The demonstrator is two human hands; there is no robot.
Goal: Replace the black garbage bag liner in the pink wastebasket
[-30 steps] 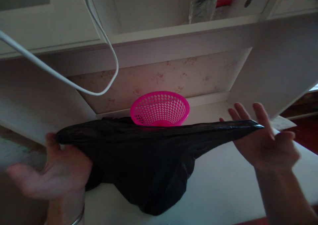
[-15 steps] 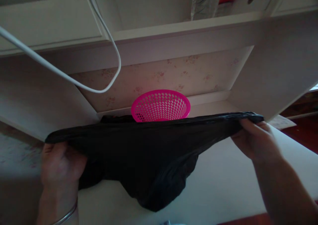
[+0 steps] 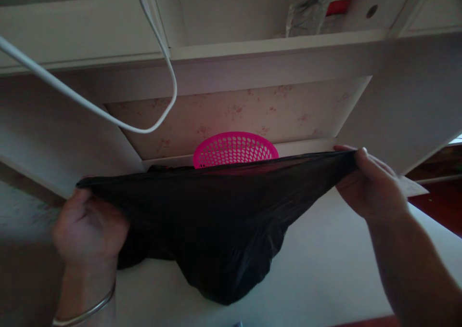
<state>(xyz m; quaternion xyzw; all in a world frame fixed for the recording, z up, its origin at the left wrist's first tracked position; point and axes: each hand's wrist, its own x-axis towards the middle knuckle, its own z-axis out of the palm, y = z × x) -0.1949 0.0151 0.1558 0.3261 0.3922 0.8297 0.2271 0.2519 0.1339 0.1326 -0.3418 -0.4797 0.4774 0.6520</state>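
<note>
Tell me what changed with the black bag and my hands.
The left hand and right hand went from open palms to closed grips on the rim of the black plastic bag; the rim rose and now hides more of the pink basket. The basket, the white cable and the bag's bottom on the counter stayed put.

Black plastic bag (image 3: 216, 221), rim stretched wide, body sagging onto counter (image 3: 325, 269)

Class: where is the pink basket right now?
Head view, centre: the pink basket stands behind the stretched black bag, against the floral wall.
</note>
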